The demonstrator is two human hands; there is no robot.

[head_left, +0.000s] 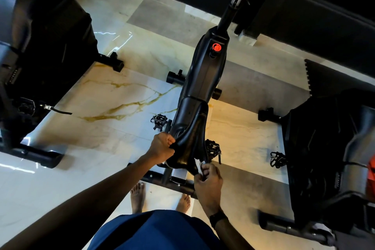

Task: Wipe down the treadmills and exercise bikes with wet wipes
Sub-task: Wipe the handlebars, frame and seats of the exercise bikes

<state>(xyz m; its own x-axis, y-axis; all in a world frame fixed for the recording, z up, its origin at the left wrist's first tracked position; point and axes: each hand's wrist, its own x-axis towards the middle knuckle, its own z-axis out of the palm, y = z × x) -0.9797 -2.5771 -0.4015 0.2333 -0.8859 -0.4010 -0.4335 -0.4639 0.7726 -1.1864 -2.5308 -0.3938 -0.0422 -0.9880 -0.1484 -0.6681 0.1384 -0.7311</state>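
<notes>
Head view, looking steeply down. Handlebars of the middle exercise bike are cut off at the upper edge; two neighbouring bikes lie in deep shadow, their detail lost. Its black saddle is glossy, above a dark frame bearing a red knob. Left hand, fingers curled, grips the saddle's left edge. Right hand pinches a crumpled white wet wipe against the saddle's rear right edge.

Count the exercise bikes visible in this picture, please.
3: the middle bike under both hands, one bike at the left edge, one at the right edge. More may lie outside view.
</notes>
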